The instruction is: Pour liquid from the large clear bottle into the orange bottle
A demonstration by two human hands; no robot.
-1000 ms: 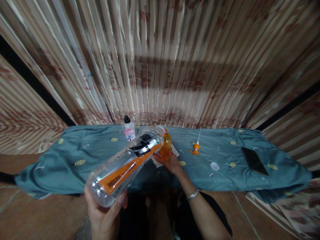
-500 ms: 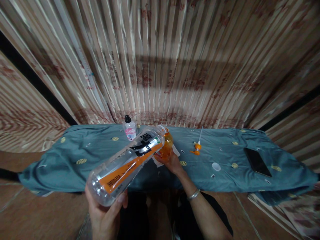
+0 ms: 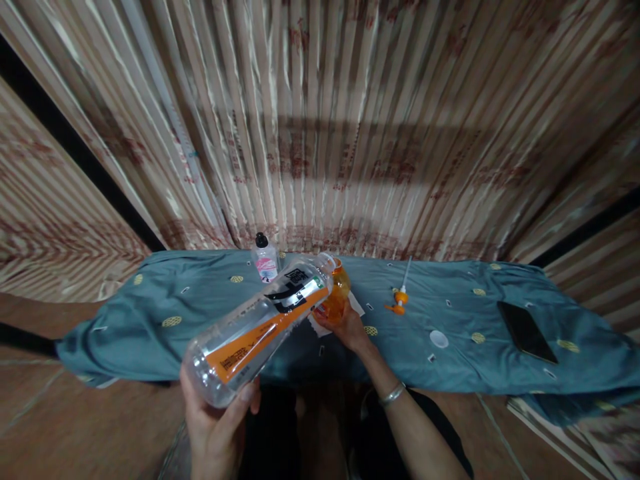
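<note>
My left hand (image 3: 220, 417) is closed round the base of a large clear plastic bottle (image 3: 260, 327) with an orange and silver label. The bottle tilts up to the right, its uncapped neck at the mouth of a smaller orange bottle (image 3: 338, 293). Whether liquid passes between them I cannot make out. My right hand (image 3: 351, 328) grips the orange bottle low on its body, over a white paper (image 3: 320, 327) on the cloth. To the right lies an orange pump top (image 3: 399, 301) with a long pale tube.
A teal patterned cloth (image 3: 210, 347) covers the table. Toward the back left stands a small clear bottle (image 3: 267, 261) with a black cap. A white disc (image 3: 439, 339) and a dark phone (image 3: 526, 332) lie on the right. A pleated curtain (image 3: 320, 133) hangs behind.
The whole view has shifted slightly, so everything sits a little further right. Both hands keep their holds, and the bottles stay neck to mouth at much the same tilt.
</note>
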